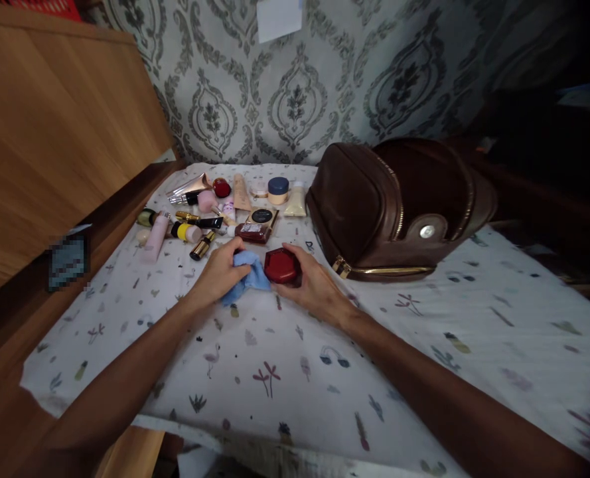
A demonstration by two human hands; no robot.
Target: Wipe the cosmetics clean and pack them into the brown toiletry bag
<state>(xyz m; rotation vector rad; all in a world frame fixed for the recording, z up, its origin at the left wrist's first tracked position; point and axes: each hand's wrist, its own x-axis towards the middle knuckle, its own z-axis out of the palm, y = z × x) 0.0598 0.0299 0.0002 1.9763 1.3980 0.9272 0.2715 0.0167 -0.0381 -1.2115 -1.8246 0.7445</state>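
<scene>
Between the fingers of my left hand (223,271) is a bunched light-blue cloth (249,272). My right hand (314,282) grips a dark red, many-sided compact case (281,265) by its right side, thumb and fingers around its edge. The cloth's right edge lies close against the case; whether they touch I cannot tell. Just beyond my hands lie a bottle of dark red liquid (253,232) and a gold-edged square compact with a dark oval (262,216). A small black-and-gold bottle (202,245) rests near my left hand.
A brown leather bag (359,206) with gold zippers stands open at the right. Several cosmetics, among them a pink tube (156,238), a blue-lidded jar (278,190) and a cream tube (296,200), lie at the back left on the patterned cloth (314,398). A wooden panel (66,119) rises at left.
</scene>
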